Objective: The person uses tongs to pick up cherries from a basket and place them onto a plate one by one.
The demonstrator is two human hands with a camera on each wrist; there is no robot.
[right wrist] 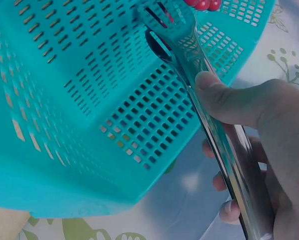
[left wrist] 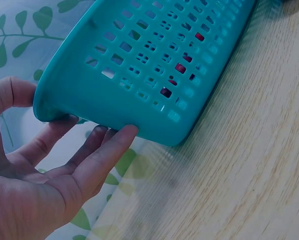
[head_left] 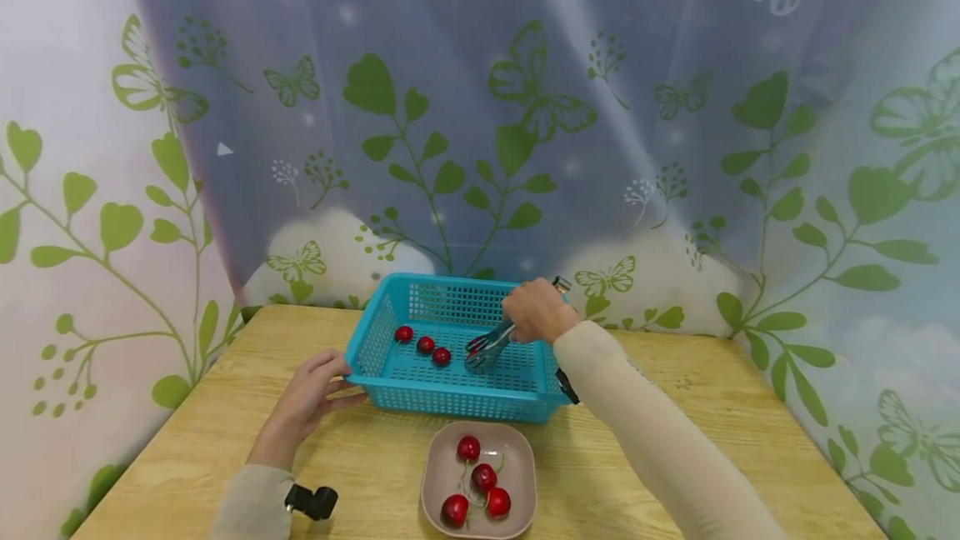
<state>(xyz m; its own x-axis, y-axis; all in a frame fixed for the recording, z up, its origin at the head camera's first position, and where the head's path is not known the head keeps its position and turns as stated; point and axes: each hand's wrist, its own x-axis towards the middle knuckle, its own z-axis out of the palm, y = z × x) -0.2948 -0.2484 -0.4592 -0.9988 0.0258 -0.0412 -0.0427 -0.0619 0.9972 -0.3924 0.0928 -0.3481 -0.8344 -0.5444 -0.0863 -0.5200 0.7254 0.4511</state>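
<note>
Right hand [head_left: 534, 310] clamped on tongs [head_left: 489, 343] inside teal basket [head_left: 450, 394]; left hand [head_left: 307, 398], fingers straight, touching its 9 o'clock corner.

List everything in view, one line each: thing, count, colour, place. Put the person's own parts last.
basket: 1, teal, middle of the table
cherries in basket: 3, red, in a row on its floor, left part
tongs: 1, metal, tips inside the basket
dish: 1, beige, in front of the basket
cherries in dish: 4, red, on the dish
table: 1, light wood
curtain: 1, pale with green leaves and butterflies, behind the table
left hand: 1, touches the basket's left corner
right hand: 1, grips the tongs
</note>
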